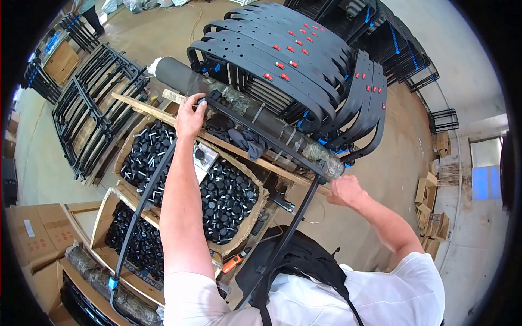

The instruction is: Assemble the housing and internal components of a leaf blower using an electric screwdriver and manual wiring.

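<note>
A black metal tube frame (pixel 261 129) lies across a wooden rail, its two long legs running back toward my body. My left hand (pixel 190 116) grips the frame's far left corner. My right hand (pixel 344 190) is closed at the frame's right corner, by the end of a wrapped dark roll (pixel 239 98). Under my left forearm, an open cardboard box (pixel 247 224) holds several black round knobs with threaded stems.
Curved black frames with red tags (pixel 293 60) are stacked behind the roll. Flat black racks (pixel 95 114) lie on the floor at left. A second box of knobs (pixel 133 239), an orange-handled tool (pixel 232 262) and cardboard cartons (pixel 38 233) sit near my left side.
</note>
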`<state>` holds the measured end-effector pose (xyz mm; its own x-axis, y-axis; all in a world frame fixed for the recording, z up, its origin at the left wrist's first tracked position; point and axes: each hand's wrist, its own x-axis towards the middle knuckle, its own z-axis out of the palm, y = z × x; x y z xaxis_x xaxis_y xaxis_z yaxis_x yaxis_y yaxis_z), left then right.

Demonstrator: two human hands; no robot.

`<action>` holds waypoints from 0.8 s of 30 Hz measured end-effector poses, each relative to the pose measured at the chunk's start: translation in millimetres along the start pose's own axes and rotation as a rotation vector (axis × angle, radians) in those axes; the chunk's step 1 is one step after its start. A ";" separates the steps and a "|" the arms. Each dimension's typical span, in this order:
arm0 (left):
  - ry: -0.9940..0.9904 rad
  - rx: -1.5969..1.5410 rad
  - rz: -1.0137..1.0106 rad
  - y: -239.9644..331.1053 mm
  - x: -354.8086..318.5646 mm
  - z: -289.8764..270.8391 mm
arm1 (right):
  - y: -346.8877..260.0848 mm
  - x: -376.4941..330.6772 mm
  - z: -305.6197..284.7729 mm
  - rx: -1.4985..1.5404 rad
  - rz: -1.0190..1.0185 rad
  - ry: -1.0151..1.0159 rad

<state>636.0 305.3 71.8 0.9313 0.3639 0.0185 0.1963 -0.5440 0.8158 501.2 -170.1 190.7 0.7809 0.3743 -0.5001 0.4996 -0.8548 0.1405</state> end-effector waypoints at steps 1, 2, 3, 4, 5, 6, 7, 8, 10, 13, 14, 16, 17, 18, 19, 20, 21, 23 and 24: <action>0.027 -0.003 0.078 -17.2 3.1 -1.4 | 0.5 2.5 -1.5 0.021 0.013 -0.024; 0.016 -0.033 0.087 -17.1 -1.3 2.3 | 4.8 2.0 -2.1 0.036 0.038 -0.056; 0.020 -0.097 0.053 -15.2 0.7 4.7 | 6.5 3.0 -2.0 0.036 0.040 -0.056; 0.024 -0.160 0.020 -13.2 2.7 6.7 | 7.7 4.9 -0.9 -0.028 0.005 -0.075; 0.020 -0.161 0.026 -13.8 2.5 6.7 | 6.1 6.9 1.6 -0.090 -0.025 -0.092; 0.014 -0.140 -0.015 -15.2 0.8 6.1 | 4.7 7.6 3.8 -0.152 -0.055 -0.110; 0.008 -0.119 -0.057 -16.0 0.5 6.1 | 3.0 5.2 6.7 -0.149 -0.050 -0.109; 0.013 -0.120 -0.058 -13.1 0.6 6.6 | 4.7 2.5 8.1 -0.068 -0.041 0.004; 0.008 -0.047 -0.011 -7.2 1.5 10.1 | 11.5 5.9 8.4 0.011 -0.036 0.117; 0.036 -0.015 0.095 -19.1 2.3 7.8 | 6.2 7.2 18.0 -0.241 -0.096 -0.149; 0.043 -0.014 0.090 -19.9 3.4 8.4 | 4.5 4.1 19.7 -0.169 -0.070 -0.038; 0.088 -0.090 0.145 -21.2 7.1 8.5 | 6.2 7.2 16.9 -0.100 -0.053 0.075; 0.080 -0.093 0.146 -19.6 5.5 10.5 | 1.4 7.3 12.1 -0.087 -0.078 0.081; 0.046 -0.120 0.080 -18.3 3.3 11.2 | -1.8 7.2 9.9 -0.074 -0.103 0.089; 0.013 -0.146 0.014 -17.0 1.4 11.0 | -0.6 4.7 15.2 -0.074 -0.098 0.086; -0.002 -0.170 -0.057 -16.4 1.4 7.3 | 4.1 4.5 16.2 -0.098 -0.104 0.005; -0.019 -0.199 -0.042 -13.2 3.4 6.4 | 7.0 5.1 16.2 -0.123 -0.110 -0.075; -0.017 -0.180 -0.019 -8.3 4.6 6.7 | -1.7 5.8 10.2 -0.024 -0.095 0.075; -0.031 -0.162 -0.016 -7.9 4.6 4.7 | -9.4 6.9 7.2 0.086 -0.068 0.216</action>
<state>640.2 307.7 62.7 0.9378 0.3470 -0.0111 0.1617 -0.4083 0.8984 499.3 -162.0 179.8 0.8131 0.4926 -0.3101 0.5274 -0.8489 0.0343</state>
